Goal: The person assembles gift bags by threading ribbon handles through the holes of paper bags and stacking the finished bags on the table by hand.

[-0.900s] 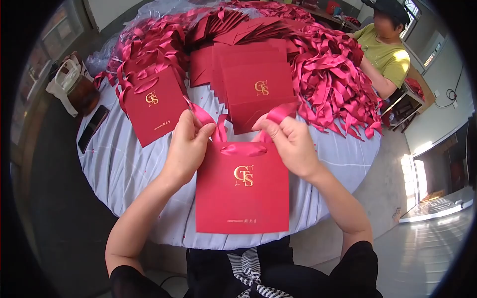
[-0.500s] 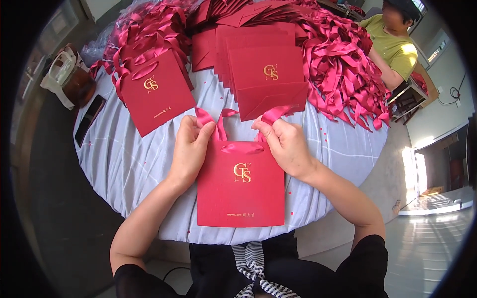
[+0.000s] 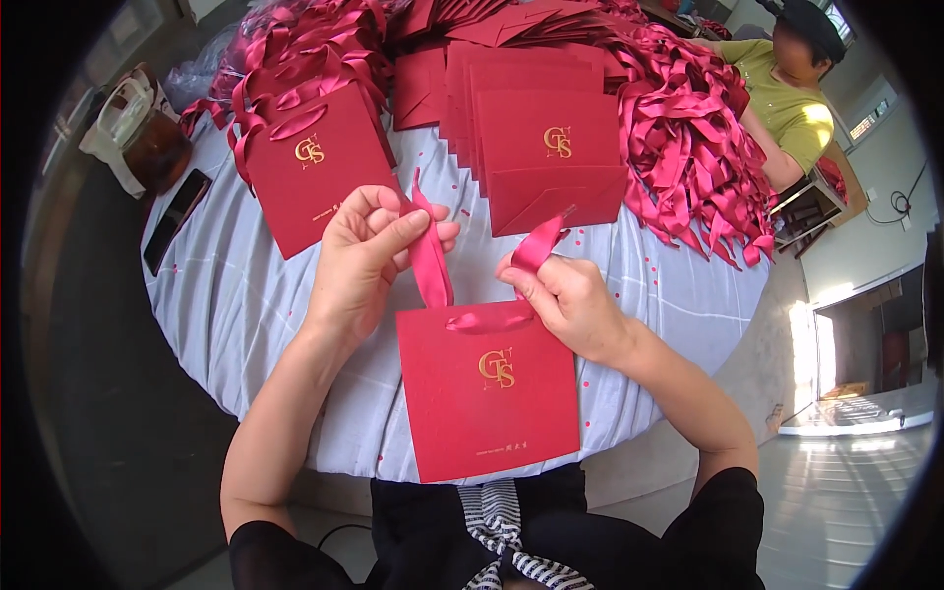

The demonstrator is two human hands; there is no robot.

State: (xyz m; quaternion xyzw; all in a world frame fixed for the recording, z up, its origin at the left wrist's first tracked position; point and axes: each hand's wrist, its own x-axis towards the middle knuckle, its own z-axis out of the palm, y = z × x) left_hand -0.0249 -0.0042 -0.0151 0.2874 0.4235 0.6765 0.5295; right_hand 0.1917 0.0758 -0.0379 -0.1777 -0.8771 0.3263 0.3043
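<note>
A flat red paper bag (image 3: 489,418) with gold lettering lies at the table's near edge, its bottom edge toward me. A pink satin ribbon (image 3: 433,258) comes up from the bag's top edge, and a short stretch of it runs across the front. My left hand (image 3: 369,251) pinches the ribbon's left end between thumb and fingers. My right hand (image 3: 565,300) is closed on the other end, which loops up above the fist. Both hands are above the bag's top edge, the right one overlapping its corner.
Red bags with ribbons (image 3: 310,162) are piled at the left. Folded bags without ribbons (image 3: 556,138) stand stacked in the middle. A heap of pink ribbons (image 3: 688,147) covers the right side. A phone (image 3: 177,221) and a jug (image 3: 147,143) sit far left. Another person (image 3: 787,108) is at the far right.
The bag has shifted slightly nearer and to the right, tilting a little. My left hand has turned, its fingers spreading, and the ribbon's left end now stands upright. My right hand keeps its hold.
</note>
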